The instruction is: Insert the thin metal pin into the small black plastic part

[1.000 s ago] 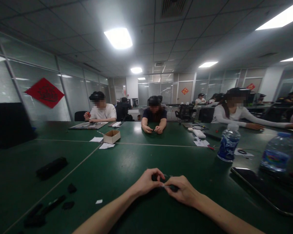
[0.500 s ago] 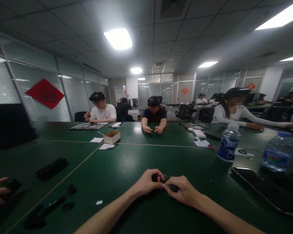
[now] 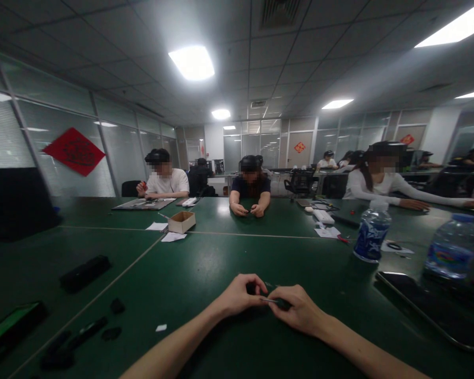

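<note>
My right hand (image 3: 298, 308) is closed round a small screwdriver (image 3: 282, 303) with a dark handle. Its thin metal shaft points left towards the fingertips of my other hand. My left hand (image 3: 239, 295) is curled, thumb and fingers bent inward around something small and dark that I cannot make out. The two hands almost meet just above the green table (image 3: 221, 258), their fingertips close together. Whatever the screwdriver's tip touches is hidden by the fingers.
To the right stand two water bottles (image 3: 372, 234) near a large dark phone (image 3: 422, 310). On the left lie a black case (image 3: 85, 271), several small black pieces (image 3: 87, 331) and a device with a green screen (image 3: 10, 329). Farther off are a cardboard box (image 3: 181, 222) and co-workers.
Another person's hand at the left edge has gone from view, and a device with a green screen now shows there. My own hands and the screwdriver have hardly moved.
</note>
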Available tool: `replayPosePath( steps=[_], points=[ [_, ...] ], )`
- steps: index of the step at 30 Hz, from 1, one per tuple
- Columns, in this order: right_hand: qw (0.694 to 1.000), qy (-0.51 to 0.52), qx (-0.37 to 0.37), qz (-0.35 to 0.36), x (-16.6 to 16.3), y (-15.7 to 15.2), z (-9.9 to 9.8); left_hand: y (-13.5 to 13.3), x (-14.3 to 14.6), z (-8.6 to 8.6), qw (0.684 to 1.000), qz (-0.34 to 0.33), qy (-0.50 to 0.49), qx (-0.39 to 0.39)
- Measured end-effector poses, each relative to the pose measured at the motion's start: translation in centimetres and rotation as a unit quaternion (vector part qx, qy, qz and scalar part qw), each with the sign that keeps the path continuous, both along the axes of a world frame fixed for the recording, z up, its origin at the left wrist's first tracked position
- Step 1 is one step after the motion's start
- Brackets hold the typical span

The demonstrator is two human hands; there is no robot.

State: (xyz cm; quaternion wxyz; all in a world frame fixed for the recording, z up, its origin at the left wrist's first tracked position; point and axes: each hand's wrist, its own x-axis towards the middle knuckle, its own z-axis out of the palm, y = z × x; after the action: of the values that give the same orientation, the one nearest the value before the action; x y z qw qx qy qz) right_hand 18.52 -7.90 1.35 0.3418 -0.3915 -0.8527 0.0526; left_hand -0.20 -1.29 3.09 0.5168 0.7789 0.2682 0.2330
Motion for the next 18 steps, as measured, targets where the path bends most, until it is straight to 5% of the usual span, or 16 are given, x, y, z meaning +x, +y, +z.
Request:
replayPosePath(
  steps=[18],
  points=[
    [1.0,0.003,-0.004,-0.018,0.0,-0.12,-0.18,-0.02,0.03,0.11,1.0,0.003,0.002,-0.02]
  ],
)
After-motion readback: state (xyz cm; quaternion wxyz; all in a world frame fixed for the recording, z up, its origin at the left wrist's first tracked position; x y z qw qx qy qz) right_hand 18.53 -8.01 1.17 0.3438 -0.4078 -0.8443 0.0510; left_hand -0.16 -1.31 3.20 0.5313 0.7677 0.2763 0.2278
